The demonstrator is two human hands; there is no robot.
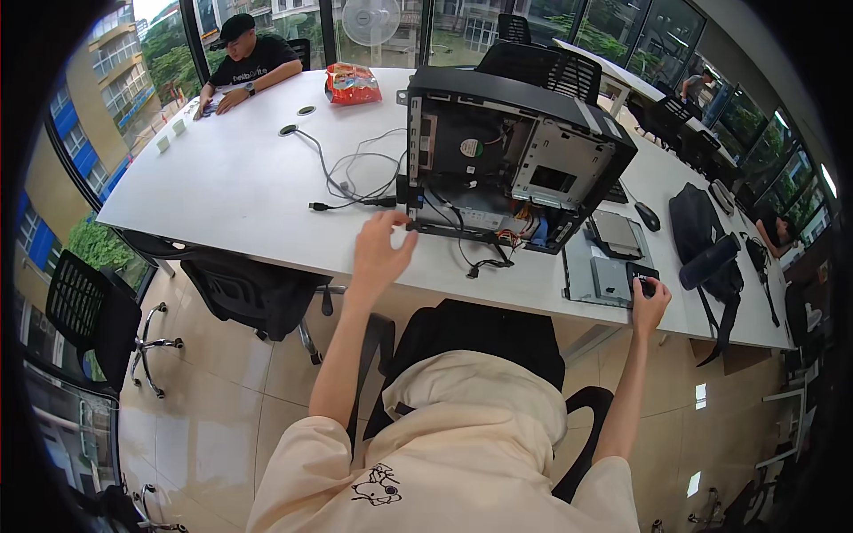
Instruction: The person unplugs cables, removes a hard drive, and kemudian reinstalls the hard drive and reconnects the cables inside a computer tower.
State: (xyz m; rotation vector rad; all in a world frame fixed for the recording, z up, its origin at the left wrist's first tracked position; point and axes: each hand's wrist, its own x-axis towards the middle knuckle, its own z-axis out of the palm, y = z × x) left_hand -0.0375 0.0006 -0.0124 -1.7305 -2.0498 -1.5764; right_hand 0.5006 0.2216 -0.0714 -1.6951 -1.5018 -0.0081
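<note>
Computer case of black metal (pixel 498 160), one side open, stands upper centre of the frame on the white table (pixel 222 169). My left hand (pixel 382 252) is at its lower left corner, fingers curled, parted, nothing gripped; contact I cannot tell. Right of centre, my right hand (pixel 651 306) grips a small black square part (pixel 641 274) at the edge of the flat grey metal panel (pixel 579 277).

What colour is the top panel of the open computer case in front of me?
Black. The head view shows the computer case best.
</note>
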